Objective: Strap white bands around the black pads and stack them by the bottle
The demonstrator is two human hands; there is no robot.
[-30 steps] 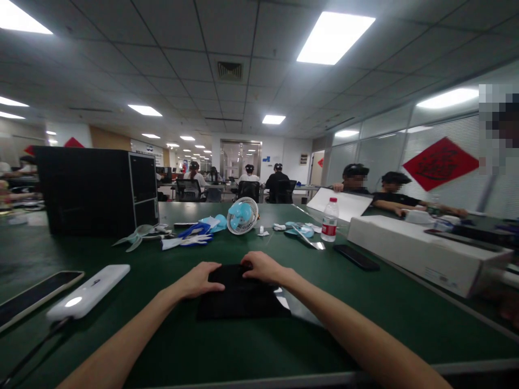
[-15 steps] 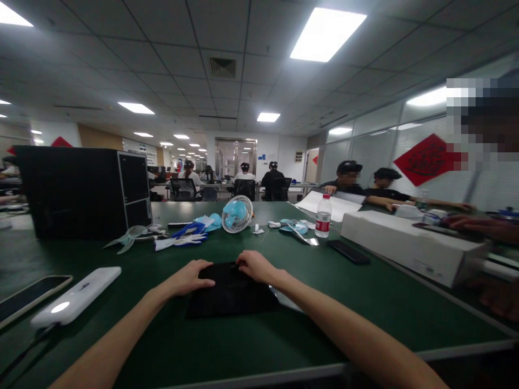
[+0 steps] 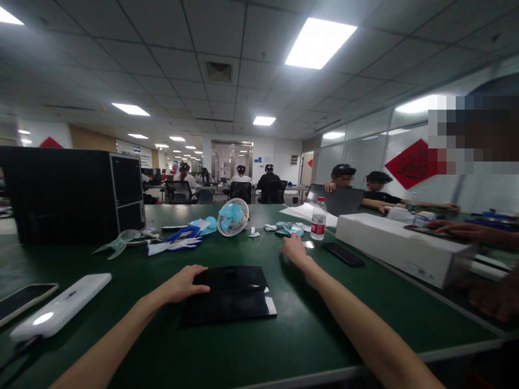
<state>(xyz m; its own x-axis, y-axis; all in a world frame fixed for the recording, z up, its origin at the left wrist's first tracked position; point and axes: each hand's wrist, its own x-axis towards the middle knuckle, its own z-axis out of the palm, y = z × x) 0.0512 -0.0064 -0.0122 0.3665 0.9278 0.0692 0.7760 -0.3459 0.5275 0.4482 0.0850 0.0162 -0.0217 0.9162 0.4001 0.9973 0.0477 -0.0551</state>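
Here left hand (image 3: 181, 285) lies released on the edge of the black pad (image 3: 233, 296), right hand (image 3: 294, 250) unclenched over green table (image 3: 348, 321).

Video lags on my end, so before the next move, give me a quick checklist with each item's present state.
1. Left hand on the black pad: ok, fingers lie on its far left corner.
2. Pad flat on the table: ok.
3. Right hand off the pad: ok, stretched out ahead.
4. Right grip empty: cannot tell, palm faces away.
5. Bottle upright, apart from the right hand: ok.
6. Phone untouched: ok, a gap shows.
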